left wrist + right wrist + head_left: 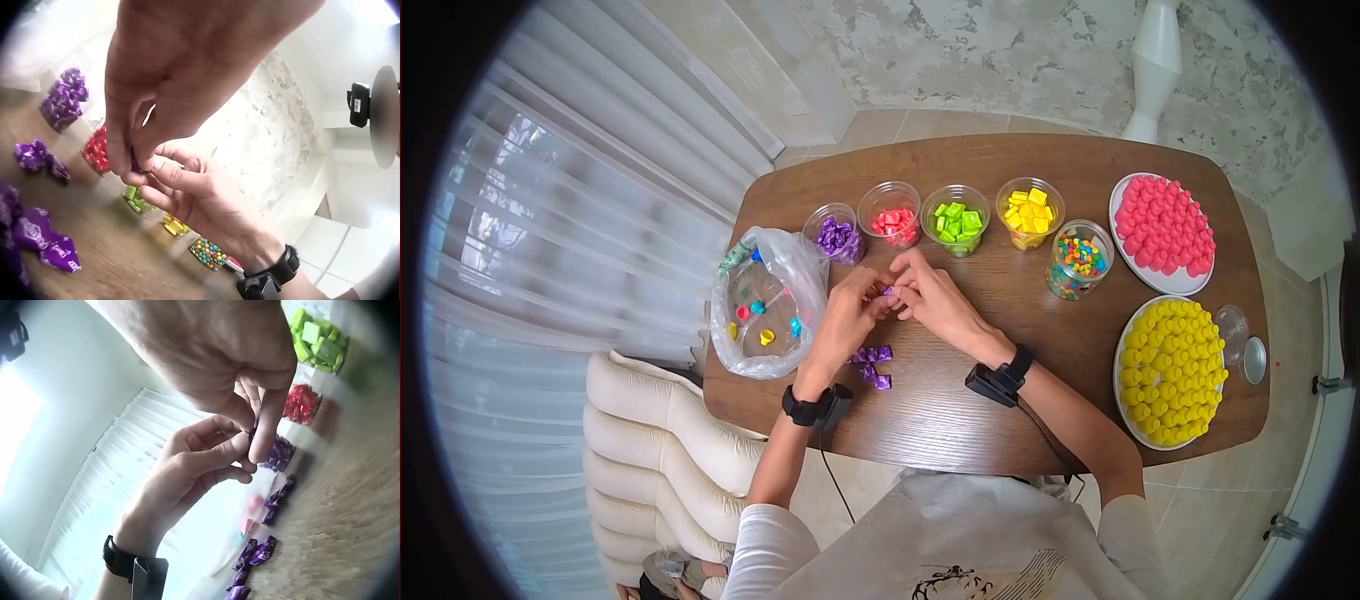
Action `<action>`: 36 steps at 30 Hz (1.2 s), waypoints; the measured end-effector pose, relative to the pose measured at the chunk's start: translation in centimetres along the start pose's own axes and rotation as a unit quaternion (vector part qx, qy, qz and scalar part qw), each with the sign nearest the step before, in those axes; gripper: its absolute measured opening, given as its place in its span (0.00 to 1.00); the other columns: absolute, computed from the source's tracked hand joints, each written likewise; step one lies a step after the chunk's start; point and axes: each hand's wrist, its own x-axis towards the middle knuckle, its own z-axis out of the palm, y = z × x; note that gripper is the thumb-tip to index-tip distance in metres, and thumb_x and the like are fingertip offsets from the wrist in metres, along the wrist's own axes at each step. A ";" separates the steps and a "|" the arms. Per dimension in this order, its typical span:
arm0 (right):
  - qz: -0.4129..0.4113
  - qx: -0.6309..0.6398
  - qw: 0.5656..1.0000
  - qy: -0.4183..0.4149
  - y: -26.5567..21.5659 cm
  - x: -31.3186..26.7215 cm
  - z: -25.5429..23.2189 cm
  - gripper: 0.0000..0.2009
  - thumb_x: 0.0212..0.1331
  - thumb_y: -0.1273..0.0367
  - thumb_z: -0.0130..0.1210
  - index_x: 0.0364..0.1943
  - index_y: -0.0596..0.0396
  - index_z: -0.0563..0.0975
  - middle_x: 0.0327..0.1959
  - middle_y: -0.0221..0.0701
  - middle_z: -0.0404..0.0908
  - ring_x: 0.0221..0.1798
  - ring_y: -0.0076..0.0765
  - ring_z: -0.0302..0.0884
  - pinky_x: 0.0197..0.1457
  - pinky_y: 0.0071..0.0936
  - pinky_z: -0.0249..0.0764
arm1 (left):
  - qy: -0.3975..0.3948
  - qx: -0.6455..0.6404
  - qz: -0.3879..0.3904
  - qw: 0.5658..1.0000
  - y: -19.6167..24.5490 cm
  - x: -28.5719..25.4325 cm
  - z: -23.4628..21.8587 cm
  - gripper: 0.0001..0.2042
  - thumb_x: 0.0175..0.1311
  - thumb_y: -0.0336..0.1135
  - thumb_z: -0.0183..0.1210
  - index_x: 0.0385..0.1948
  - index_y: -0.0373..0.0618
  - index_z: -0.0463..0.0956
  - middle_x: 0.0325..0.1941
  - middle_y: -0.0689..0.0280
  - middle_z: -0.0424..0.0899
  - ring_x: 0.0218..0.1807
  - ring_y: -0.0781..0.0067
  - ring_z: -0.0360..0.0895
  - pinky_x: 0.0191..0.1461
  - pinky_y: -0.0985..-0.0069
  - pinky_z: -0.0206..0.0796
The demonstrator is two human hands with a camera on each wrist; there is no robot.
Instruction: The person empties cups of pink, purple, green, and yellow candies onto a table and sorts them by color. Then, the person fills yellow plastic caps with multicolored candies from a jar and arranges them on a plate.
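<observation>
Brown wooden counter (1020,360): right of the translucent plastic bag (800,264), left hand (852,308) and right hand (933,300) pinch a purple-wrapped candy (888,291) between fingertips.

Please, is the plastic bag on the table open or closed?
Open: the plastic bag has its mouth spread wide, and small coloured pieces show inside.

This looks like a room in a home — living or dining room, which of the two cannot be told. Long sheer white curtains (630,180) hang in folds down one side, with a plump cream padded seat (662,435) beside them. A brown wooden desk (935,415) with curved edges stands on pale floor tiles (880,127) — beyond it, a mottled grey-and-white wall (1000,70) and a sculpted white post (1157,65).
</observation>
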 end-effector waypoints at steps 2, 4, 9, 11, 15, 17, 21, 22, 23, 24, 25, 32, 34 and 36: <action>-0.007 0.024 1.000 0.009 -0.4 0.0 0.1 0.12 0.74 0.80 0.49 0.57 0.63 0.68 0.44 0.42 0.82 0.47 0.35 0.86 0.43 0.32 0.88 | -0.005 -0.009 -0.007 1.000 0.7 0.3 -0.6 0.12 0.68 0.26 0.66 0.50 0.36 0.79 0.40 0.61 0.87 0.38 0.72 0.85 0.41 0.71 0.78; -0.004 0.021 1.000 0.003 -0.8 0.2 0.1 0.12 0.73 0.79 0.50 0.57 0.62 0.69 0.45 0.42 0.83 0.47 0.38 0.87 0.45 0.34 0.88 | -0.008 -0.018 -0.015 1.000 0.7 0.7 -1.3 0.10 0.67 0.25 0.66 0.48 0.36 0.79 0.39 0.62 0.87 0.39 0.72 0.85 0.42 0.71 0.79; -0.091 -0.226 0.970 -0.014 0.2 -0.6 0.3 0.16 0.69 0.77 0.55 0.59 0.60 0.72 0.58 0.42 0.81 0.58 0.51 0.83 0.58 0.43 0.83 | 0.213 0.119 0.082 0.966 -1.5 3.9 -5.3 0.14 0.65 0.27 0.68 0.51 0.37 0.79 0.47 0.59 0.80 0.42 0.67 0.84 0.42 0.68 0.76; -0.227 -0.331 0.915 -0.039 1.9 -1.0 0.9 0.19 0.64 0.74 0.60 0.59 0.58 0.75 0.65 0.39 0.76 0.68 0.54 0.72 0.71 0.48 0.72 | 0.233 0.096 0.070 0.965 0.0 3.9 -5.3 0.16 0.66 0.27 0.68 0.53 0.38 0.79 0.52 0.60 0.78 0.44 0.68 0.84 0.46 0.69 0.77; -0.231 -0.453 0.856 -0.088 4.9 -1.2 1.3 0.23 0.62 0.72 0.62 0.63 0.53 0.76 0.73 0.39 0.69 0.78 0.49 0.60 0.78 0.44 0.63 | 0.214 0.059 0.063 0.973 0.6 3.4 -4.5 0.20 0.66 0.28 0.68 0.60 0.42 0.77 0.61 0.62 0.74 0.50 0.71 0.84 0.48 0.71 0.78; -0.240 -0.456 0.852 -0.096 3.8 -1.1 0.8 0.21 0.60 0.72 0.63 0.59 0.54 0.77 0.67 0.37 0.73 0.71 0.48 0.67 0.75 0.42 0.66 | 0.187 0.057 0.052 0.979 1.3 2.8 -3.9 0.19 0.66 0.28 0.68 0.59 0.41 0.77 0.61 0.63 0.74 0.49 0.71 0.84 0.48 0.72 0.77; -0.177 -0.476 0.852 -0.124 2.3 -1.2 0.7 0.19 0.58 0.73 0.64 0.55 0.55 0.78 0.57 0.35 0.75 0.62 0.47 0.71 0.68 0.43 0.70 | 0.111 0.028 0.034 0.993 1.1 1.7 -2.9 0.13 0.68 0.27 0.66 0.52 0.38 0.80 0.54 0.64 0.79 0.44 0.73 0.84 0.45 0.75 0.75; -0.205 -0.489 0.843 -0.090 2.4 -1.4 0.7 0.17 0.59 0.72 0.63 0.53 0.56 0.78 0.54 0.35 0.75 0.59 0.46 0.71 0.64 0.43 0.71 | 0.074 0.009 0.024 0.997 1.1 1.4 -2.6 0.11 0.68 0.27 0.66 0.49 0.37 0.81 0.51 0.64 0.80 0.42 0.73 0.84 0.45 0.75 0.75; -0.233 -0.500 0.832 -0.055 2.5 -1.5 0.7 0.15 0.59 0.72 0.62 0.51 0.56 0.78 0.50 0.35 0.75 0.56 0.45 0.72 0.61 0.43 0.73 | 0.061 0.025 0.034 0.997 1.2 1.1 -2.3 0.08 0.69 0.26 0.64 0.47 0.37 0.82 0.45 0.64 0.83 0.40 0.74 0.84 0.44 0.76 0.75; -0.233 -0.500 0.832 -0.056 2.6 -1.5 0.8 0.15 0.59 0.72 0.62 0.51 0.56 0.78 0.50 0.35 0.75 0.56 0.45 0.72 0.61 0.43 0.73 | 0.061 0.025 0.034 0.997 1.3 0.8 -2.1 0.08 0.69 0.26 0.64 0.47 0.37 0.82 0.45 0.64 0.83 0.40 0.74 0.84 0.44 0.76 0.75; -0.233 -0.503 0.831 -0.037 2.6 -1.4 0.8 0.14 0.58 0.74 0.61 0.49 0.57 0.78 0.50 0.36 0.76 0.56 0.44 0.73 0.59 0.41 0.75 | 0.036 0.043 0.037 0.998 1.4 0.6 -1.9 0.08 0.69 0.26 0.64 0.47 0.37 0.83 0.44 0.64 0.84 0.39 0.74 0.83 0.43 0.76 0.75; -0.202 -0.505 0.839 0.003 2.1 -1.0 0.6 0.16 0.57 0.77 0.60 0.50 0.59 0.76 0.41 0.42 0.83 0.47 0.49 0.84 0.46 0.44 0.81 | -0.008 0.065 0.057 0.996 1.3 0.2 -1.4 0.10 0.69 0.29 0.65 0.49 0.36 0.82 0.42 0.63 0.87 0.38 0.72 0.84 0.41 0.73 0.75; -0.137 -0.407 0.903 0.006 1.2 -0.8 0.3 0.15 0.59 0.77 0.59 0.50 0.59 0.74 0.40 0.45 0.84 0.46 0.52 0.85 0.45 0.46 0.81 | -0.010 0.060 0.057 0.997 1.5 0.1 -1.3 0.11 0.70 0.29 0.65 0.50 0.37 0.82 0.42 0.62 0.87 0.39 0.72 0.85 0.41 0.73 0.76; -0.070 -0.301 0.951 0.008 0.7 -0.3 0.2 0.14 0.61 0.77 0.58 0.50 0.59 0.72 0.39 0.48 0.85 0.45 0.55 0.86 0.45 0.49 0.80 | 0.000 0.073 0.054 0.996 1.3 0.0 -1.0 0.13 0.71 0.30 0.64 0.53 0.36 0.80 0.40 0.60 0.87 0.37 0.72 0.84 0.41 0.73 0.76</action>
